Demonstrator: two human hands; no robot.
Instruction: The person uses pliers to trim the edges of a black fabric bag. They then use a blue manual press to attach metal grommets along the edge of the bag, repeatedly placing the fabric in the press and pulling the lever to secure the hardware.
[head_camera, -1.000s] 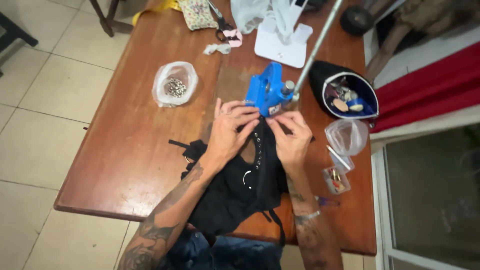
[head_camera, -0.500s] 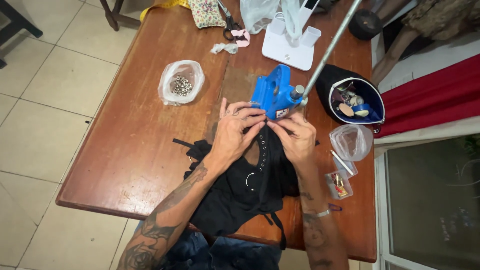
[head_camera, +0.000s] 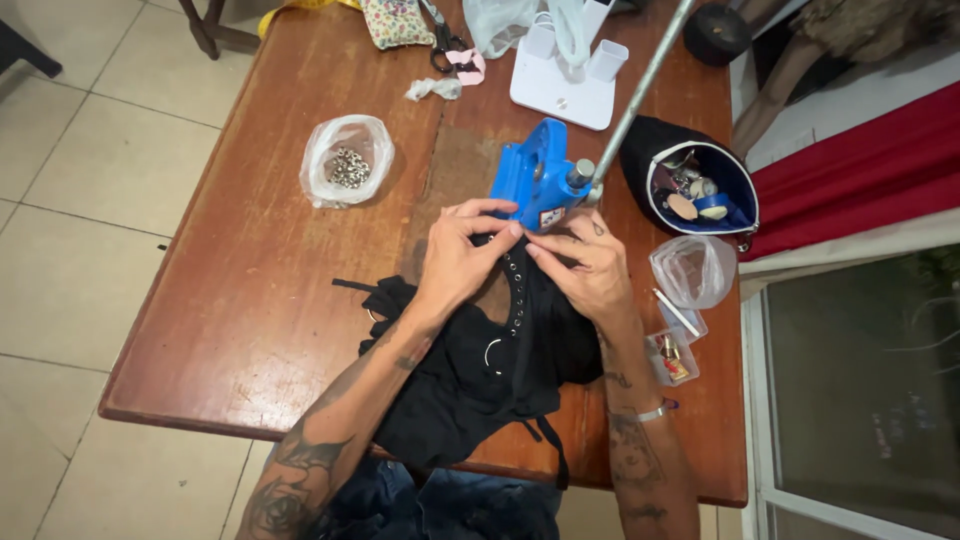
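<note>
Shifted only slightly from a moment before: both hands a touch lower in view, same grip kept on the black garment (head_camera: 480, 370). Left hand (head_camera: 462, 262) and right hand (head_camera: 588, 270) meeting at the eyelet-lined edge, fingers pressed together, pinching the fabric just under the blue hand press (head_camera: 535, 185). Held taut and flat, apparently to line one hole up with the die. Rest of the garment draped over the near edge of the worktop (head_camera: 230, 300). Long metal lever (head_camera: 640, 90) rising from the press, untouched. Bag of metal eyelets (head_camera: 348, 162) well to the left; open black pouch (head_camera: 690, 185) and clear plastic bag (head_camera: 692, 270) to the right, all unmoved.
</note>
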